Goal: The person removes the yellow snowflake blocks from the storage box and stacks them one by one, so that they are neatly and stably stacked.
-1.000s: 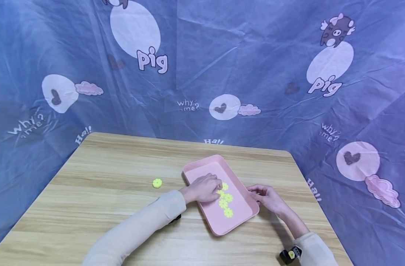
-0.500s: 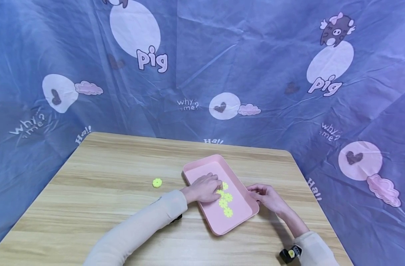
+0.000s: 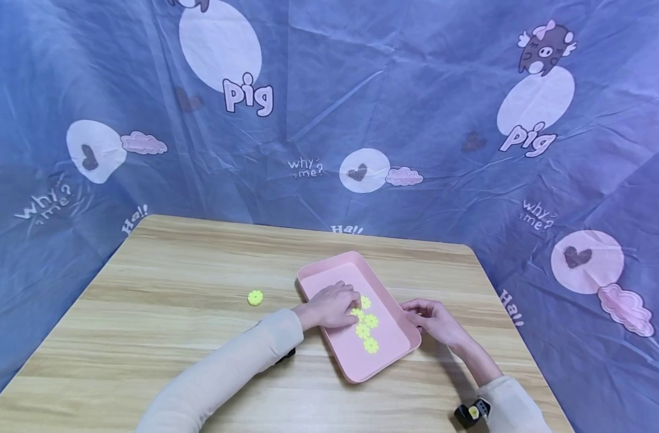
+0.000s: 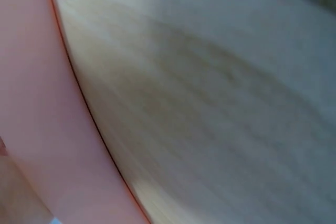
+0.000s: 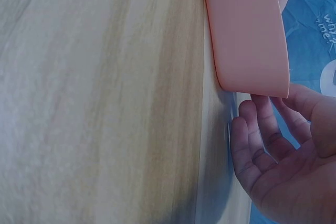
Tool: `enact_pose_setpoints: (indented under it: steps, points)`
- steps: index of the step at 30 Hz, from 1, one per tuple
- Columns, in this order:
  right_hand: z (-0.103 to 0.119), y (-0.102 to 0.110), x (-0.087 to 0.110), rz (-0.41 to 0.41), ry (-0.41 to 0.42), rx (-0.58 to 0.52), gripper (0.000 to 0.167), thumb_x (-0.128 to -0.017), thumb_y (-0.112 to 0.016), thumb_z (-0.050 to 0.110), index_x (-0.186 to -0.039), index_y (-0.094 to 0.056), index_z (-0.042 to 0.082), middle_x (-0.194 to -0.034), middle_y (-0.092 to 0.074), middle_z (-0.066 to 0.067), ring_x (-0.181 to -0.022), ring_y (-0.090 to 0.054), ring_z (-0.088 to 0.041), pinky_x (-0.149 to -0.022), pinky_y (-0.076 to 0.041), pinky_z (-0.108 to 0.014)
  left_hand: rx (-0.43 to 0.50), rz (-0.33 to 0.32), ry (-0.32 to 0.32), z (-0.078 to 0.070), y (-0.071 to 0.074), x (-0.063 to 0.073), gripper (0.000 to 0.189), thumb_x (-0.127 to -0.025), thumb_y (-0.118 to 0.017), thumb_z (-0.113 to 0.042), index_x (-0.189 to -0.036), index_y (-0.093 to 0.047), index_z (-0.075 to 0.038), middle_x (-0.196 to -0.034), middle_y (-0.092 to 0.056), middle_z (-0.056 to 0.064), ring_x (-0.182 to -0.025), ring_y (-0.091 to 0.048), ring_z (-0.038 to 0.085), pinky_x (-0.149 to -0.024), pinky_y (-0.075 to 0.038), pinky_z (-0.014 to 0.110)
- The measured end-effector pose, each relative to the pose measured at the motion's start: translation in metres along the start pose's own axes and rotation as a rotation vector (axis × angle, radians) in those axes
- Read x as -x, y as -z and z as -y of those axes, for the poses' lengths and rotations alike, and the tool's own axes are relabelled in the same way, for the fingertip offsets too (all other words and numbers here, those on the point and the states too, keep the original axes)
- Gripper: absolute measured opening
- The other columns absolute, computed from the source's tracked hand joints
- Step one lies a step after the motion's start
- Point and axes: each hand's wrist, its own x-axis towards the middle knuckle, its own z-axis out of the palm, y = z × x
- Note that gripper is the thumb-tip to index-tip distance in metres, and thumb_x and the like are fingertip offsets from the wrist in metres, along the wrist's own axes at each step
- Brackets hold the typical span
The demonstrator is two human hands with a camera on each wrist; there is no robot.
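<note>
In the head view a pink tray (image 3: 383,355) lies at a slant on the wooden table, with several yellow flower-shaped pieces (image 3: 370,345) in a loose row on its floor. My left hand (image 3: 332,305) reaches in over the near left wall. Its thumb and index finger pinch at a yellow flower-shaped piece (image 3: 358,314) in the row. My right hand (image 3: 435,322) holds the tray by its right wall near the front corner. The right wrist view shows that hand (image 5: 286,156) with thumb and fingers at the tray wall (image 5: 249,35). The left wrist view shows the tray's outer wall (image 4: 58,108).
One more yellow flower-shaped piece (image 3: 255,297) lies on the table (image 3: 199,258) left of the tray. A blue printed curtain (image 3: 318,108) surrounds the table's back and sides. A black wrist device (image 3: 472,414) sits at the right sleeve.
</note>
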Motion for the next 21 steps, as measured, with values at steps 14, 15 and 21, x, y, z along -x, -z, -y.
enact_pose_setpoints:
  steps: [14, 15, 21]
  points:
    - [-0.005, 0.002, 0.003, 0.004, 0.005, -0.008, 0.040, -0.102, -0.066, 0.010, -0.133, -0.061, -0.015, -0.102, -0.073, 0.000, -0.081, -0.062, -0.002, -0.066, -0.054, -0.021, 0.130, -0.062, 0.024, 0.002, 0.003, 0.008, 0.015, -0.088, -0.078, -0.013, -0.102, -0.075, -0.017, -0.093, -0.071, -0.005, -0.094, -0.059, 0.011, -0.082, -0.049, 0.022]
    - [-0.005, 0.002, 0.003, -0.001, 0.002, -0.006, 0.039, -0.102, -0.066, 0.011, -0.132, -0.061, -0.014, -0.101, -0.074, 0.002, -0.081, -0.062, -0.002, -0.066, -0.054, -0.021, 0.135, -0.064, 0.027, 0.001, 0.004, 0.009, 0.015, -0.088, -0.078, -0.012, -0.102, -0.075, -0.017, -0.093, -0.071, -0.005, -0.094, -0.059, 0.011, -0.082, -0.049, 0.022]
    - [-0.005, 0.002, 0.004, -0.015, -0.026, 0.007, 0.038, -0.102, -0.066, 0.012, -0.131, -0.063, -0.012, -0.097, -0.073, 0.009, -0.081, -0.063, -0.002, -0.066, -0.054, -0.021, 0.166, -0.075, 0.022, 0.004, 0.005, 0.014, 0.014, -0.088, -0.077, -0.011, -0.101, -0.074, -0.016, -0.092, -0.071, -0.005, -0.093, -0.061, 0.010, -0.086, -0.052, 0.025]
